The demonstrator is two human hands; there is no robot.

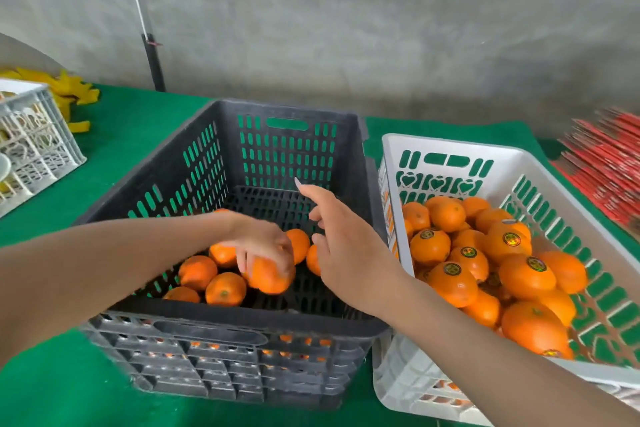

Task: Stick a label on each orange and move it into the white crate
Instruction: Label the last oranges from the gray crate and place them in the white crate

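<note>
An orange (272, 276) is gripped from above in the curled fingers of the left hand (261, 243), low inside the black crate (242, 319) near its front wall. The right hand (346, 253) is held above that crate's right side, fingers relaxed, forefinger extended. The white crate (450, 146) is set just right of the black crate.

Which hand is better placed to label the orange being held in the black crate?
Probably the right hand: it hangs open close beside the orange, while the left hand grips that orange.
</note>
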